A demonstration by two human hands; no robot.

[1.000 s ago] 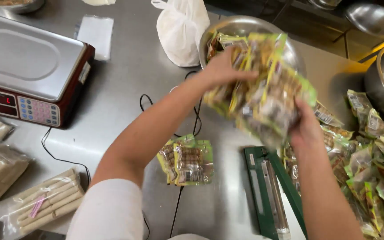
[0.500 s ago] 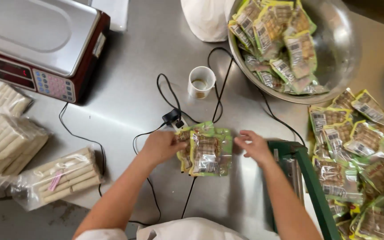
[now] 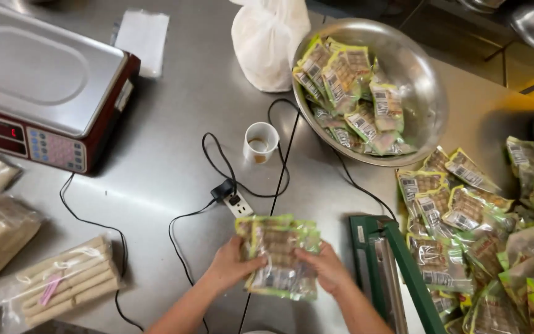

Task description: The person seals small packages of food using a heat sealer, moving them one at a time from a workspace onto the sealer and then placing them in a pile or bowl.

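My left hand [image 3: 230, 266] and my right hand [image 3: 325, 269] both grip a small stack of green-edged snack packets [image 3: 278, 255], lifted just above the steel table [image 3: 174, 124] near its front edge. The left hand clasps the stack's left side, the right hand its lower right corner. A big steel bowl [image 3: 424, 93] at the back right holds several of the same packets. A heap of loose packets [image 3: 483, 235] lies on the right. A green heat sealer [image 3: 390, 272] sits just right of my right hand.
A red-and-steel weighing scale [image 3: 38, 93] stands at the back left. Bags of pale sticks [image 3: 57, 281] lie at the left front. A white cup [image 3: 261, 141], a white plastic bag [image 3: 268, 40], a power plug [image 3: 235, 199] and black cables [image 3: 186, 222] cross the middle.
A second ago both hands dropped a large bundle of packets into the bowl. They then came down to the small stack on the table and now hold it, drawn closer to me.
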